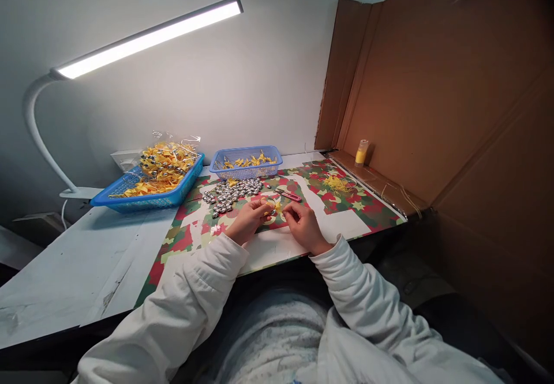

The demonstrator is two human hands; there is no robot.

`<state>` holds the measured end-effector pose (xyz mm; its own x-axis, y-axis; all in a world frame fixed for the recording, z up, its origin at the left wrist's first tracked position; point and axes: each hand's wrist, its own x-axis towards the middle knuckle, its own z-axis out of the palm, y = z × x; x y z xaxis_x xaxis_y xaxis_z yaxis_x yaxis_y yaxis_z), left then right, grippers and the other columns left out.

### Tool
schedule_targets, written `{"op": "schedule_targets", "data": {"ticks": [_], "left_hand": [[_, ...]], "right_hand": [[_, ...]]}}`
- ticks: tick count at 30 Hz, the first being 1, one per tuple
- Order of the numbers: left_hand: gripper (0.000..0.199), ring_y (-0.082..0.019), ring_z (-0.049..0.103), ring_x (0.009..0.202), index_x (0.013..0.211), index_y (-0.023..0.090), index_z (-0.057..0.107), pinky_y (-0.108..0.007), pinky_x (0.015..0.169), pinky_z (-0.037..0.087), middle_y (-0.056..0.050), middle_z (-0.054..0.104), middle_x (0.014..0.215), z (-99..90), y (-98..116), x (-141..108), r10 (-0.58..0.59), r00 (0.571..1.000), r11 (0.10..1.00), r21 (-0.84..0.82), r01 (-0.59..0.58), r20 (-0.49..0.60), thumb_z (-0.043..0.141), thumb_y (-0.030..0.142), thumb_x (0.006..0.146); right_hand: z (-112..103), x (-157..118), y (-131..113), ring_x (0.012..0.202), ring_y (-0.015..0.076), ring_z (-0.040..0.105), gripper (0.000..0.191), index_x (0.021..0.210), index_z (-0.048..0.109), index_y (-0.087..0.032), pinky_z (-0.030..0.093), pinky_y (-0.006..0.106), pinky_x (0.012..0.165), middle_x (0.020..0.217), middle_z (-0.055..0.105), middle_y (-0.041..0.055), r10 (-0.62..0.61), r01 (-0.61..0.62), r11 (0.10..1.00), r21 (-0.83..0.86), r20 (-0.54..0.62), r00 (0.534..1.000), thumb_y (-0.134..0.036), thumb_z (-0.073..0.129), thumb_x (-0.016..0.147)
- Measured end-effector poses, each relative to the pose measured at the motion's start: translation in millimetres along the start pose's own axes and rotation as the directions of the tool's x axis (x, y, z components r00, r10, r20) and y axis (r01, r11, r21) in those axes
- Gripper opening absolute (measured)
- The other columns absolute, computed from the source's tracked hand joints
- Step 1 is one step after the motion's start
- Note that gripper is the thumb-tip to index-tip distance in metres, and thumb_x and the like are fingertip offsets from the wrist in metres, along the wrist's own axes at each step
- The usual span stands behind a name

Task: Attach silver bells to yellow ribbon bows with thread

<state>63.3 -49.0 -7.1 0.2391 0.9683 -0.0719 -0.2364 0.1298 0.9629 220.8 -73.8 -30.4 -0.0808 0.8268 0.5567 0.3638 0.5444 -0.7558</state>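
A white worktop (73,274) stands against a pale wall (277,72), its right part covered by a camouflage-patterned sheet (173,240) in red, green and tan, with white patches where the print is missing. Over its near edge, the left hand (251,219) pinches a small yellow piece (277,206) between thumb and fingers, at the middle of the sheet; the right hand (305,226) is just beside it, fingertips pressed together, though whether they grip anything is too small to tell. Just beyond lie a heap of silver beads (227,196) and a pink-handled cutter (291,196). A tangle of yellow thread (337,184) lies at far right. A blue basket (147,200) of yellow pieces stands at far left under a lit lamp (151,39), a paler basket (245,170) right of it. Brown cardboard (445,84) walls the right side, a yellow-filled bottle (360,154) near its foot.
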Motion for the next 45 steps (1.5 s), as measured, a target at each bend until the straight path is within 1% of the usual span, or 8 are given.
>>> {"op": "schedule_targets", "data": {"ticks": [4, 10, 16, 25, 31, 34, 41, 45], "left_hand": [[0.023, -0.007, 0.049, 0.055, 0.058, 0.015, 0.055, -0.02, 0.056, 0.041, 0.004, 0.052, 0.058, -0.5, -1.9, 0.8, -0.018, 1.0, 0.998, -0.054, 0.018, 0.001, 0.077, 0.024, 0.055], [0.016, -0.01, 0.059, 0.064, 0.067, 0.014, 0.062, -0.021, 0.061, 0.045, 0.0, 0.062, 0.069, -1.6, -1.8, 0.8, -0.12, 0.993, 0.982, -0.143, 0.121, 0.012, 0.076, 0.018, 0.059], [0.012, -0.01, 0.061, 0.064, 0.066, 0.013, 0.062, -0.021, 0.063, 0.047, -0.001, 0.063, 0.068, -0.9, -1.0, 0.3, -0.141, 0.99, 0.975, -0.174, 0.14, 0.009, 0.073, 0.012, 0.063], [0.017, -0.009, 0.056, 0.059, 0.063, 0.013, 0.062, -0.022, 0.059, 0.045, 0.0, 0.06, 0.065, 1.5, -3.8, 0.2, -0.103, 0.994, 0.989, -0.106, 0.108, 0.047, 0.077, 0.018, 0.057], [0.025, -0.007, 0.053, 0.057, 0.06, 0.014, 0.06, -0.02, 0.058, 0.044, 0.002, 0.057, 0.061, -1.6, -5.8, 4.8, -0.005, 1.0, 0.996, -0.087, 0.004, -0.005, 0.081, 0.026, 0.053], [0.028, -0.007, 0.054, 0.058, 0.062, 0.014, 0.06, -0.021, 0.061, 0.044, 0.002, 0.059, 0.064, -2.4, -5.4, 5.6, 0.021, 0.999, 0.997, -0.075, -0.024, -0.038, 0.081, 0.028, 0.052], [0.029, -0.007, 0.051, 0.056, 0.058, 0.014, 0.058, -0.021, 0.056, 0.04, 0.003, 0.057, 0.059, -1.8, -7.4, 5.9, 0.075, 0.997, 0.996, 0.055, -0.076, 0.017, 0.08, 0.032, 0.053], [0.031, -0.007, 0.047, 0.053, 0.059, 0.014, 0.056, -0.021, 0.053, 0.037, 0.003, 0.055, 0.057, -2.4, -8.1, 6.8, 0.134, 0.991, 0.987, 0.087, -0.134, -0.005, 0.079, 0.034, 0.054]], "right_hand": [[0.2, 0.1, 0.4, 0.055, 0.0115, 0.047, 0.013, 0.072, 0.056, -0.019, 0.037, 0.023, 0.053, 0.061, 0.055, -0.0012, 0.03, -0.03, 0.998, 0.06, 0.01, 1.0, -0.022, 0.047, 0.081], [-0.7, 0.8, 1.1, 0.056, 0.0111, 0.045, 0.015, 0.071, 0.056, -0.018, 0.037, 0.023, 0.053, 0.061, 0.052, -0.0019, 0.056, -0.059, 0.99, 0.126, 0.028, 0.998, -0.028, 0.049, 0.081], [-0.8, 1.0, 2.1, 0.056, 0.0109, 0.043, 0.015, 0.071, 0.056, -0.019, 0.036, 0.023, 0.052, 0.061, 0.051, -0.002, 0.063, -0.067, 0.988, 0.14, 0.03, 0.998, -0.028, 0.05, 0.081], [1.0, 0.4, 2.8, 0.055, 0.0113, 0.043, 0.013, 0.072, 0.056, -0.019, 0.034, 0.023, 0.051, 0.06, 0.05, -0.0022, 0.065, -0.07, 0.987, 0.144, 0.035, 0.997, -0.026, 0.048, 0.079], [1.0, 1.3, 5.1, 0.06, 0.0136, 0.054, 0.016, 0.072, 0.058, -0.018, 0.043, 0.025, 0.058, 0.065, 0.06, 0.001, 0.134, -0.136, 0.978, 0.161, 0.023, 0.991, -0.031, 0.051, 0.079], [0.4, 1.6, 6.9, 0.06, 0.0139, 0.053, 0.019, 0.072, 0.058, -0.017, 0.043, 0.026, 0.058, 0.064, 0.06, 0.0012, 0.153, -0.154, 0.976, 0.152, 0.021, 0.988, -0.033, 0.052, 0.079], [1.6, 0.6, 3.6, 0.06, 0.0138, 0.054, 0.016, 0.072, 0.06, -0.018, 0.043, 0.025, 0.058, 0.065, 0.061, 0.0007, 0.122, -0.128, 0.979, 0.16, 0.045, 0.991, -0.03, 0.052, 0.078], [1.0, 0.5, 0.4, 0.064, 0.0147, 0.057, 0.017, 0.071, 0.062, -0.017, 0.045, 0.026, 0.061, 0.067, 0.064, 0.002, 0.104, -0.109, 0.979, 0.17, 0.035, 0.994, -0.032, 0.056, 0.078]]}}
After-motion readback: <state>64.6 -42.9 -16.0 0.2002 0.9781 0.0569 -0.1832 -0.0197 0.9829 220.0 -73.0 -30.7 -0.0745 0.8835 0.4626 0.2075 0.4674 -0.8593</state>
